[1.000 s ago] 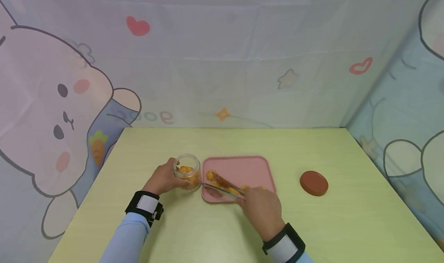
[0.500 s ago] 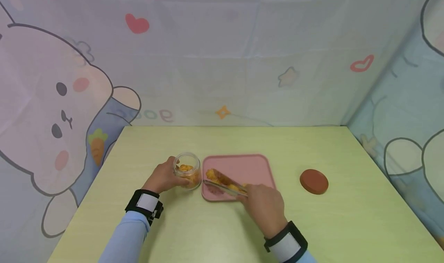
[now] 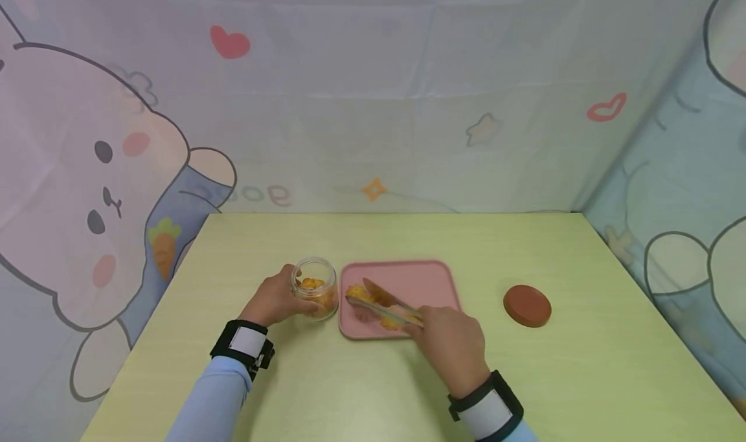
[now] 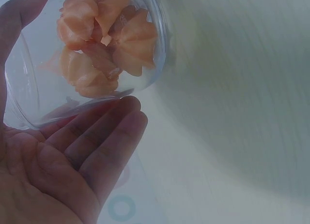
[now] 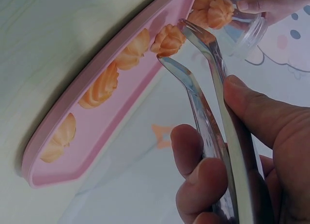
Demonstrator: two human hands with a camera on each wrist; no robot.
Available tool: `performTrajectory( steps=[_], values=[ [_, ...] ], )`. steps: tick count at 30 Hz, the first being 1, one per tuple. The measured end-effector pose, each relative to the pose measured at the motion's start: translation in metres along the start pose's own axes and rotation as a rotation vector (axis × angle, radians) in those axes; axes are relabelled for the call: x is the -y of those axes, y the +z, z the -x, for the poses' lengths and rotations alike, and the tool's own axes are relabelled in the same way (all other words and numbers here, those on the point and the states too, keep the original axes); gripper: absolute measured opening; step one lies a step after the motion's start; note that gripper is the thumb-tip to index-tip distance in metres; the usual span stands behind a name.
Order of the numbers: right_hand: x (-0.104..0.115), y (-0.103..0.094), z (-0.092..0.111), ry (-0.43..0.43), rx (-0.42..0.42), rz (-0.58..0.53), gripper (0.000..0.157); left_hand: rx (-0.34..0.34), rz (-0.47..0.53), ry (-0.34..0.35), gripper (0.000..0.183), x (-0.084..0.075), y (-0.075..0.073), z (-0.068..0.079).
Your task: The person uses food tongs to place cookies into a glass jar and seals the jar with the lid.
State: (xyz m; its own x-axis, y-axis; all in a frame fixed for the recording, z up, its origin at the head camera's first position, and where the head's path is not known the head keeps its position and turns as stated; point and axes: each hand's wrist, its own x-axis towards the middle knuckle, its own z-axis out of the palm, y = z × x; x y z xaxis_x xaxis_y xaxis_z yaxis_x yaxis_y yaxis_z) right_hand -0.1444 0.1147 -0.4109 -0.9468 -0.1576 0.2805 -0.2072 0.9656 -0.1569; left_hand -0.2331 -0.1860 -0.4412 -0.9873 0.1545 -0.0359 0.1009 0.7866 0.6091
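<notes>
My left hand [image 3: 276, 298] holds a clear glass jar [image 3: 315, 268] upright beside the tray, with thumb and fingers on opposite sides. Inside the jar lie several orange, swirl-shaped cookies [image 4: 135, 42]. In my right hand [image 3: 451, 345] I grip metal tongs [image 5: 237, 136] over the pink tray [image 3: 408, 280]. The tong tips are apart, one on either side of a swirl cookie [image 5: 168, 40] at the tray's left end; whether they press on it I cannot tell. More cookies [image 5: 99, 86] line the tray's near side, partly hidden by my right hand in the head view.
A round reddish-brown lid [image 3: 527, 306] lies flat on the light yellow table [image 3: 583, 364], to the right of the tray. A printed cloth backdrop [image 3: 408, 105] rises behind the table's far edge and along its sides.
My right hand has shifted slightly to the right, and the tong tips have moved a little right and away from me over the tray. My left hand and the jar stay put.
</notes>
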Motion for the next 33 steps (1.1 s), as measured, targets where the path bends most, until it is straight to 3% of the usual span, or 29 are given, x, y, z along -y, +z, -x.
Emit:
performTrajectory(
  steps=[13, 33],
  values=[
    [-0.002, -0.008, -0.003, 0.015, -0.038, -0.036, 0.034, 0.0, -0.002, -0.012, 0.084, -0.003, -0.002, 0.002],
    [-0.001, -0.023, -0.012, -0.029, -0.114, -0.048, 0.032, 0.005, 0.003, -0.033, 0.085, -0.006, -0.002, 0.003]
  ],
)
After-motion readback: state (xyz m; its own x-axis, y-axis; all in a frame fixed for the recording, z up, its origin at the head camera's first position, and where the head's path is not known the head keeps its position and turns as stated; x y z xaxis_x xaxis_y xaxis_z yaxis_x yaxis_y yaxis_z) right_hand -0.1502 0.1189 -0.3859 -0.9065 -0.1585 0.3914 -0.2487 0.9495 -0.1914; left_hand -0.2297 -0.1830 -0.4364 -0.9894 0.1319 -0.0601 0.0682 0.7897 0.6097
